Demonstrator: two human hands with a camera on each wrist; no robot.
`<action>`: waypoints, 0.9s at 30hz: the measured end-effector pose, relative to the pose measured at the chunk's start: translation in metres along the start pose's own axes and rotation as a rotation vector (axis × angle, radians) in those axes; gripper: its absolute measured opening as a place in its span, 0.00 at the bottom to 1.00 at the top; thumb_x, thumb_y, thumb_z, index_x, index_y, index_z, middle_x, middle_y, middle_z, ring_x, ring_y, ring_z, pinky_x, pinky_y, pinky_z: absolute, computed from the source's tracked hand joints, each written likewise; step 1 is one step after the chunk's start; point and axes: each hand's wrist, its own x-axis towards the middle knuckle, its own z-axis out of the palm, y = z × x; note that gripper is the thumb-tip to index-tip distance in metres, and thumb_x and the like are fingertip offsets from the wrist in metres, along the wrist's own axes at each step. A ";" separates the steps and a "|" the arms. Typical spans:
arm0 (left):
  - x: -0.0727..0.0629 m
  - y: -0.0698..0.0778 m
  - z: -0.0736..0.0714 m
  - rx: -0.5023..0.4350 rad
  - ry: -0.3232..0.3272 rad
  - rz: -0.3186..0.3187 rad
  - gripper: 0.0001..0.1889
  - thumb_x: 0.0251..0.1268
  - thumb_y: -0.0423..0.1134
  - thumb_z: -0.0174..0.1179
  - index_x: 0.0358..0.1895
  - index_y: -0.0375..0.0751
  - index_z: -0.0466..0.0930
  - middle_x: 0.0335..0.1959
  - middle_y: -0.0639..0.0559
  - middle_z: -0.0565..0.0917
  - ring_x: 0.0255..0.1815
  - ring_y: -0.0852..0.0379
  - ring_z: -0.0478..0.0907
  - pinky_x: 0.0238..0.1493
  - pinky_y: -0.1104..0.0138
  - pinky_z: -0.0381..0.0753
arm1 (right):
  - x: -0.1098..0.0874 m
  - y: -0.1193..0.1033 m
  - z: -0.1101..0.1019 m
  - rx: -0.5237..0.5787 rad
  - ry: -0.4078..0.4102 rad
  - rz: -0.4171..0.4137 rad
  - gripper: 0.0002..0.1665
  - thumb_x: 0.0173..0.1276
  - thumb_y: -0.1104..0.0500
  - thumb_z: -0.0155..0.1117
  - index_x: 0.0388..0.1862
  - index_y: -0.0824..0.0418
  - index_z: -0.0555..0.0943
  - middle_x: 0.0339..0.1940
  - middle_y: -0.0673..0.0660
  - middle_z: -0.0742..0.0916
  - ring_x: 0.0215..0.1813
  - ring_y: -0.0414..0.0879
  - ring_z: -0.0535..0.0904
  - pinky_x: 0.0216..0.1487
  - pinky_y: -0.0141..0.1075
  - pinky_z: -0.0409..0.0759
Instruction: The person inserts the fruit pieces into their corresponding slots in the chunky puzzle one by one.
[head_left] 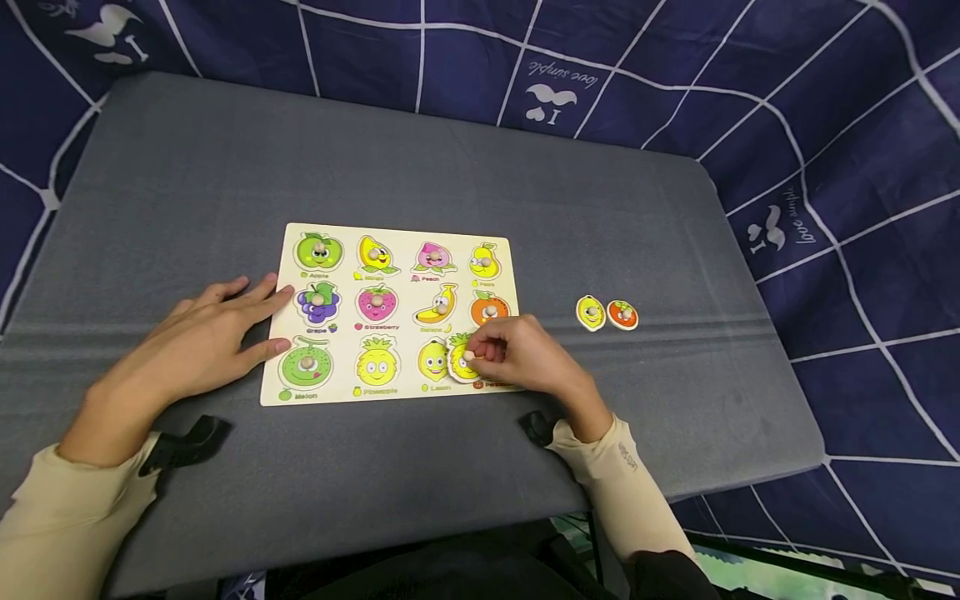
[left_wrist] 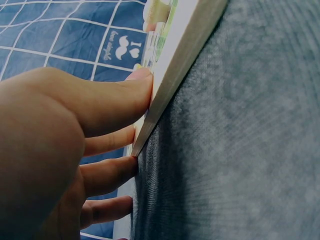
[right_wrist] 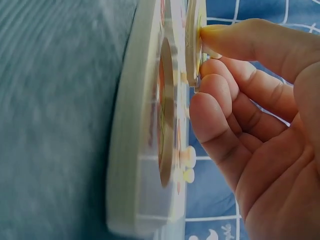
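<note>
A wooden fruit puzzle board (head_left: 408, 333) lies on the grey table. My right hand (head_left: 519, 353) pinches a pineapple puzzle piece (head_left: 459, 368) by its small knob, over the bottom row, where it overlaps the printed lemon recess (head_left: 431, 362). In the right wrist view the piece (right_wrist: 192, 47) is tilted on edge, raised above the board face. My left hand (head_left: 202, 333) spreads along the board's left side, thumb and fingertips on its edge. The printed pineapple recess (head_left: 377, 367) has no knob.
A lemon piece (head_left: 589, 315) and an orange-red fruit piece (head_left: 622, 317) lie side by side on the table, right of the board. Knobbed pieces such as the melon (head_left: 304, 368) and apple (head_left: 318, 255) sit in the board. Dark blue checked fabric (head_left: 465, 58) surrounds the table.
</note>
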 end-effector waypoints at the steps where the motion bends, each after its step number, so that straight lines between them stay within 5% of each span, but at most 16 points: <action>1: 0.000 0.000 0.000 0.001 0.000 0.001 0.39 0.69 0.56 0.60 0.77 0.42 0.59 0.76 0.33 0.56 0.72 0.25 0.52 0.60 0.32 0.53 | 0.001 0.000 0.001 -0.003 -0.001 -0.005 0.04 0.56 0.66 0.74 0.29 0.61 0.85 0.21 0.45 0.80 0.25 0.36 0.75 0.27 0.28 0.75; 27: -0.001 0.000 0.000 -0.003 0.019 0.015 0.38 0.68 0.55 0.61 0.76 0.42 0.61 0.75 0.33 0.57 0.72 0.25 0.53 0.60 0.32 0.54 | 0.026 -0.014 0.018 -0.005 -0.022 -0.009 0.03 0.58 0.66 0.72 0.30 0.61 0.85 0.21 0.45 0.80 0.25 0.34 0.74 0.28 0.26 0.74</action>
